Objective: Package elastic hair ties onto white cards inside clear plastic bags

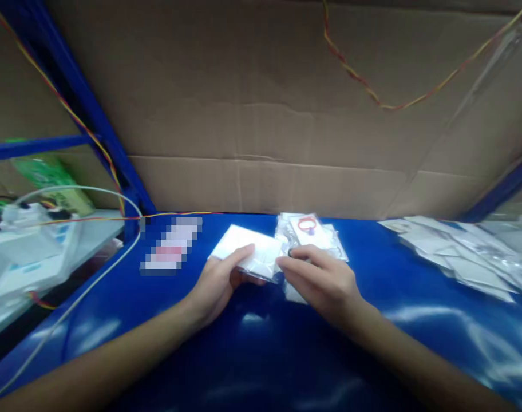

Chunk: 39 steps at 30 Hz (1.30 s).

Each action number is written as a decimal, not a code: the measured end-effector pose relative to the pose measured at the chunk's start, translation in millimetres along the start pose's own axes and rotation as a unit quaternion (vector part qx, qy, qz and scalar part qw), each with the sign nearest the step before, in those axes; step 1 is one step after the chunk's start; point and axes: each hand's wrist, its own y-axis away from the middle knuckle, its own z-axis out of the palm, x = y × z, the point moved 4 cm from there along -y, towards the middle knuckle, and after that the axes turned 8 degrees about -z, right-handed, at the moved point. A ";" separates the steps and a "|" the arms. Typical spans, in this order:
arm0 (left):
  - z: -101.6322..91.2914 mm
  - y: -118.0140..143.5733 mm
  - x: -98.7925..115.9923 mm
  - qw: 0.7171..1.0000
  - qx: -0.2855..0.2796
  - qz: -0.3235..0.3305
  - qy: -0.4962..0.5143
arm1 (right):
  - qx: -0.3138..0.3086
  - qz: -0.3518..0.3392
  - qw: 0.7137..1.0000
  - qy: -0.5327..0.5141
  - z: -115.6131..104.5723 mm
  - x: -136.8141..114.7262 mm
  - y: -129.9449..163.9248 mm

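My left hand (220,280) grips a white card in a clear plastic bag (254,247), its thumb lying on top and its fingers underneath. At the bag's right end is my right hand (323,280), thumb and fingers drawn together in a pinch. A small dark, curved thing (291,252) shows by its fingertips; whether they hold it or the bag's edge I cannot tell. Just behind that hand lies a pile of clear packets (336,243). The top one has a white card with a red cord loop (306,223) bearing a purplish piece.
On the right, many white cards and clear packets (462,252) are spread over the blue table (252,355). A pixelated item (170,246) lies at left. White equipment (33,252) and a pale cable (102,280) occupy the left side. Cardboard (261,114) walls the back.
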 end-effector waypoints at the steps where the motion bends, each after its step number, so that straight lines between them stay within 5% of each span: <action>1: -0.5 -1.0 1.7 1.000 -0.007 0.001 0.014 | -0.004 -0.001 1.000 0.008 -1.6 3.0 -0.7; 9: -7.2 -4.8 14.4 1.000 0.023 0.001 0.000 | -0.059 -0.128 0.989 0.038 -19.2 22.1 -4.6; 18: -15.9 -13.2 -1.8 0.990 -0.092 -0.057 -0.087 | 0.023 -0.115 0.988 0.099 -27.2 10.0 3.5; 25: -8.7 -9.5 9.9 0.932 -0.187 0.010 -0.310 | -0.037 -0.132 0.989 0.051 -26.3 11.5 19.1; 33: -5.7 3.9 -5.0 0.889 -0.307 -0.169 -0.294 | -0.064 -0.138 0.988 -0.010 -26.9 -11.2 7.8; 39: 7.9 28.1 -14.1 0.861 -0.378 -0.298 -0.165 | -0.051 -0.104 0.991 -0.060 -20.8 -21.9 6.3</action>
